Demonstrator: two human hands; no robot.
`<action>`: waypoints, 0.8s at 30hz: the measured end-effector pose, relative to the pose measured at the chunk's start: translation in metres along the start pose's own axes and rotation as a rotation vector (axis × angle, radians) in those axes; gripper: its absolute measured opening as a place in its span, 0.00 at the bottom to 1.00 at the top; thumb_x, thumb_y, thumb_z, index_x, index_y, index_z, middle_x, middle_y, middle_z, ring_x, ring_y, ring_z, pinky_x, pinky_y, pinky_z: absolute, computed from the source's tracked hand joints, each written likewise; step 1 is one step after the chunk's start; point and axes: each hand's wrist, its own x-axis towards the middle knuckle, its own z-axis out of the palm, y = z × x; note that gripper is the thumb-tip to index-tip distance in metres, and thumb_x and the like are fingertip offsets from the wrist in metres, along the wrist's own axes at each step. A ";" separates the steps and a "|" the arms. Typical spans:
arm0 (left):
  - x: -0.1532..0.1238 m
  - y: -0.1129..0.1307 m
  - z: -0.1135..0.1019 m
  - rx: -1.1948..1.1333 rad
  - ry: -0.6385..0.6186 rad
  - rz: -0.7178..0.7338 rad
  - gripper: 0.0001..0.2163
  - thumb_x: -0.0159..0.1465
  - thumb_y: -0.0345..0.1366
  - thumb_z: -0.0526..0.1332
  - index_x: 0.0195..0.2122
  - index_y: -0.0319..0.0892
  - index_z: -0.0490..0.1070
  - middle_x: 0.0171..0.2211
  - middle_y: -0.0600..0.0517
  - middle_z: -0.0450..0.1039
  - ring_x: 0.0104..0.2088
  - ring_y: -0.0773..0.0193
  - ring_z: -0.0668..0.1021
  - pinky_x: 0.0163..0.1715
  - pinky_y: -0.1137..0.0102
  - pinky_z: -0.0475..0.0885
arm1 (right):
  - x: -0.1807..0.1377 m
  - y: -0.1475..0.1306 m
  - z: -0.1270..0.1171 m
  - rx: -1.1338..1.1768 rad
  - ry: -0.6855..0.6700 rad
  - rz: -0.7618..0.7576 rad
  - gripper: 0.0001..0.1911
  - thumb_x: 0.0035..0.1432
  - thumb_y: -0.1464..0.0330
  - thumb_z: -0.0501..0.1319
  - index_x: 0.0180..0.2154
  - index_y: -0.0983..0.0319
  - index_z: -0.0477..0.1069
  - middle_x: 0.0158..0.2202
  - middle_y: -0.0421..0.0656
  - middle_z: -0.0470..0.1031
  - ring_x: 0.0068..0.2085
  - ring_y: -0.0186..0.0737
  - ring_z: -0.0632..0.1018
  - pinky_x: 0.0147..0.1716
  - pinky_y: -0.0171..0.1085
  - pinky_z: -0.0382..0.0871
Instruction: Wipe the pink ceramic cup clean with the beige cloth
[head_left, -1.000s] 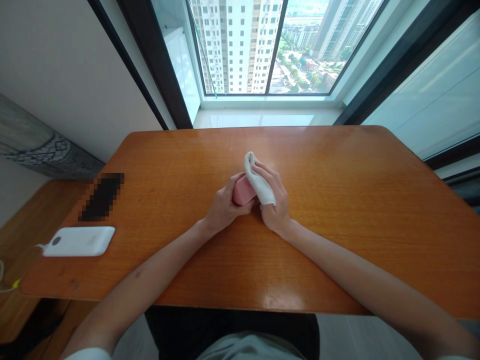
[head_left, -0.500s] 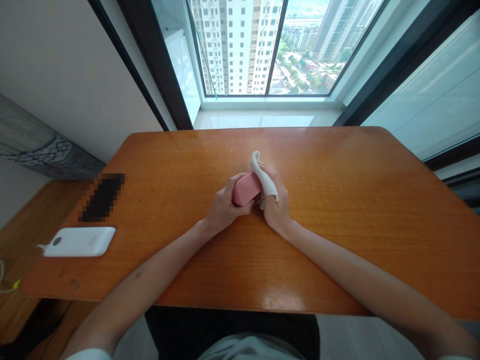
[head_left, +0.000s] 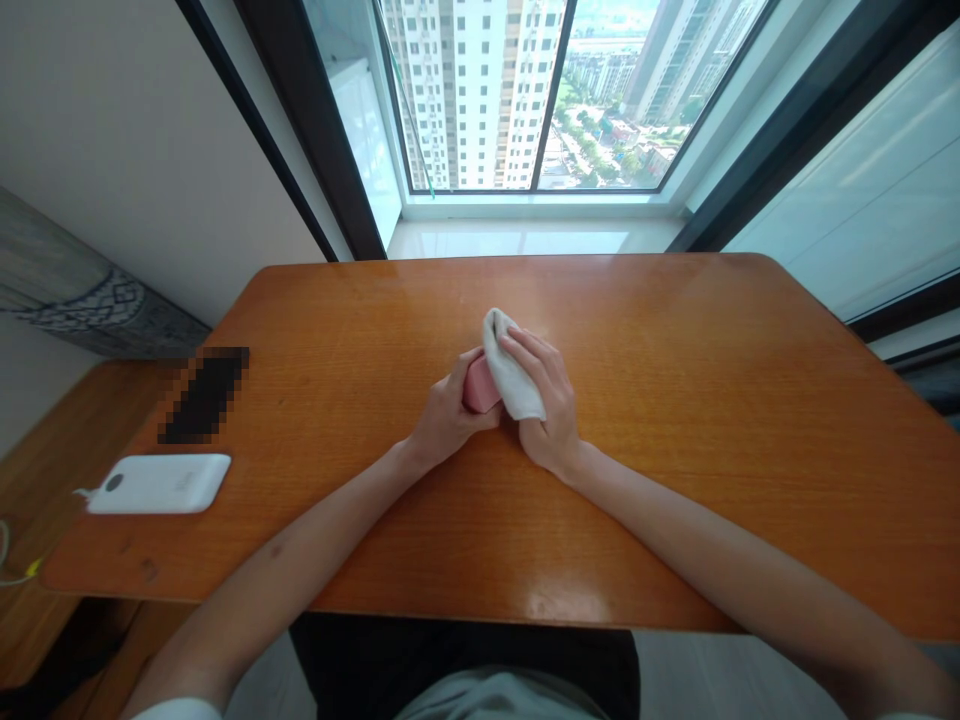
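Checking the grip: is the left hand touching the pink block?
Touching. The head view shows the left hand gripping the pink block by its left side.

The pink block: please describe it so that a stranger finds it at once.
Find the brown table before the window. Over its middle, the left hand holds the block, partly hidden by the white cloth in the right hand. Unlike the cloth, it is pink.

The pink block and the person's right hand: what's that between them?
A white cloth, held in the right hand, lies between that hand and the pink block. The head view shows it, with the cloth hiding part of the block.
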 end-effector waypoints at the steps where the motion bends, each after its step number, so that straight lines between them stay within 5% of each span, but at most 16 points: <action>1: 0.000 -0.002 0.000 -0.013 0.002 0.007 0.30 0.62 0.43 0.76 0.63 0.47 0.68 0.47 0.50 0.84 0.38 0.60 0.83 0.39 0.68 0.80 | -0.001 -0.001 0.000 -0.031 -0.028 -0.041 0.28 0.77 0.58 0.53 0.74 0.49 0.67 0.76 0.46 0.70 0.76 0.60 0.69 0.76 0.66 0.62; 9: 0.001 0.006 -0.001 0.018 -0.018 -0.044 0.32 0.64 0.37 0.73 0.68 0.46 0.67 0.55 0.48 0.83 0.45 0.60 0.85 0.47 0.69 0.79 | 0.001 0.009 0.003 0.056 0.067 0.075 0.27 0.80 0.58 0.49 0.73 0.51 0.68 0.73 0.47 0.73 0.73 0.56 0.74 0.73 0.64 0.68; 15: -0.001 -0.003 0.000 -0.021 -0.008 -0.023 0.31 0.62 0.41 0.76 0.63 0.45 0.67 0.47 0.50 0.84 0.40 0.60 0.84 0.40 0.70 0.78 | -0.002 0.002 0.000 -0.082 -0.038 -0.134 0.30 0.78 0.56 0.53 0.76 0.45 0.63 0.77 0.43 0.68 0.77 0.62 0.68 0.76 0.69 0.61; 20: 0.000 0.002 0.000 0.021 -0.016 -0.028 0.32 0.64 0.38 0.73 0.68 0.46 0.66 0.53 0.48 0.83 0.43 0.61 0.84 0.44 0.69 0.79 | 0.001 0.004 0.002 -0.003 0.031 0.019 0.28 0.80 0.57 0.48 0.75 0.49 0.65 0.75 0.47 0.70 0.74 0.58 0.73 0.73 0.65 0.68; 24: -0.001 -0.003 0.000 -0.019 -0.010 -0.032 0.31 0.62 0.41 0.75 0.65 0.46 0.67 0.49 0.49 0.83 0.40 0.60 0.83 0.40 0.69 0.78 | -0.001 0.003 0.001 -0.050 -0.006 -0.087 0.30 0.78 0.56 0.51 0.76 0.47 0.63 0.76 0.45 0.68 0.75 0.62 0.70 0.75 0.68 0.64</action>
